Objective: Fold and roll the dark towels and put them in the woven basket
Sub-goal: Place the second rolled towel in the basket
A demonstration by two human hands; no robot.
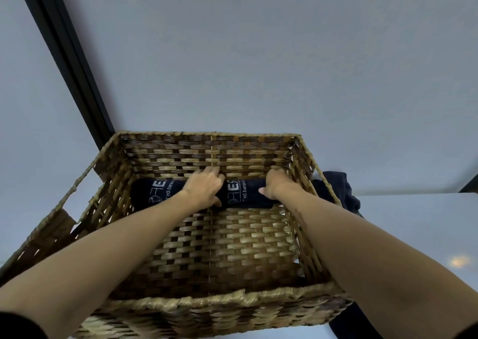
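Two rolled dark navy towels with white printed lettering lie end to end against the far wall of the rectangular brown woven basket [227, 302]: left roll [152, 192], right roll [244, 193]. Left hand [205, 187] sits over the seam between the rolls, fingers curled down on the right roll's near end. Right hand [275, 184] grips the right roll's other end, fingers wrapped over the top, thumb toward the camera.

Handling, judged: soft terry, light, compressible, not fragile; rolls loosen if released carelessly. Best held around the middle or at both ends with a full wrap, keeping the loose flap underneath or pressed to the wall.

Room: the basket floor in front of the rolls is open, space for more rows. Walls are tall, so arms must come in from above; the woven rim can snag fabric. A loose dark towel heap [338, 188] lies on the pale bench [413, 222] just beyond the basket's right wall, more dark cloth at the lower right corner.
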